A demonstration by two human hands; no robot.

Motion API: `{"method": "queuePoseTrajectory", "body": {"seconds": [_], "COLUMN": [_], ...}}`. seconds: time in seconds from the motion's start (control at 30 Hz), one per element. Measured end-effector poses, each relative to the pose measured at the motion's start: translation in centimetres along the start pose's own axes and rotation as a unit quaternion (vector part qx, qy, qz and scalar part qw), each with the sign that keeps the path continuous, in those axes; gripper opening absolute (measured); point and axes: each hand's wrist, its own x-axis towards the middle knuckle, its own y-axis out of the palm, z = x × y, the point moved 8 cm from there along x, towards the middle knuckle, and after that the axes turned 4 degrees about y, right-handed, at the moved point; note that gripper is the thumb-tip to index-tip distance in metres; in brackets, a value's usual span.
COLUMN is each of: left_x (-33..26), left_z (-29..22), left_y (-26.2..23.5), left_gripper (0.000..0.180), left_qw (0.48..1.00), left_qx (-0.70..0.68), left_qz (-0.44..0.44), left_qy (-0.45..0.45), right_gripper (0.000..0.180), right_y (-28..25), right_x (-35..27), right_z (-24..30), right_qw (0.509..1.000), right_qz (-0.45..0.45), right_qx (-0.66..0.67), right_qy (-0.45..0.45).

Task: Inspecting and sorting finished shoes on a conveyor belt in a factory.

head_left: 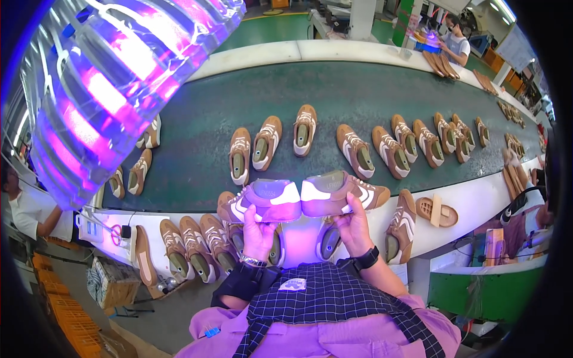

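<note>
A: Why do you hold the two shoes heel to heel under the purple light?

B: Probably to compare them. Your left hand (259, 230) grips the left shoe (265, 200) from below, your right hand (353, 227) grips the right shoe (340, 192), above the counter's (471, 200) near edge.

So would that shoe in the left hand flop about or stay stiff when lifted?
Probably stiff: the shoe keeps its shape though the left hand grips only its underside. Likely light, since one hand lifts it. Unlikely to roll, given its flat sole.
</note>
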Motion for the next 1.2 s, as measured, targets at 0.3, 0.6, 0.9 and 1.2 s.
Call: {"method": "queuePoseTrajectory", "body": {"seconds": [0.3,0.6,0.9,1.2], "left_x": [0.3,-0.5,0.8,0.8], "left_z": [-0.2,-1.9,-1.0,-0.7], "left_y": [-1.1,-0.7,-0.6,0.1], "left_gripper": [0.039,0.033,0.037,0.036], "left_qw": [0.999,0.996,0.999,1.0], "left_qx": [0.036,0.067,0.033,0.012], "left_qz": [0.016,0.024,0.006,0.009], "left_qy": [0.013,0.063,0.027,0.02], "right_gripper": [0.034,0.036,0.038,0.036], "right_y": [0.8,1.5,2.2,1.8], "right_x": [-0.5,-0.9,-0.5,-0.8], "right_z": [0.4,1.0,0.4,0.5], "right_qw": [0.999,0.995,0.998,0.998], "right_qz": [-0.002,0.038,0.014,0.009], "right_qx": [-0.029,-0.08,-0.043,-0.018], "right_qy": [-0.04,-0.054,-0.05,-0.06]}}
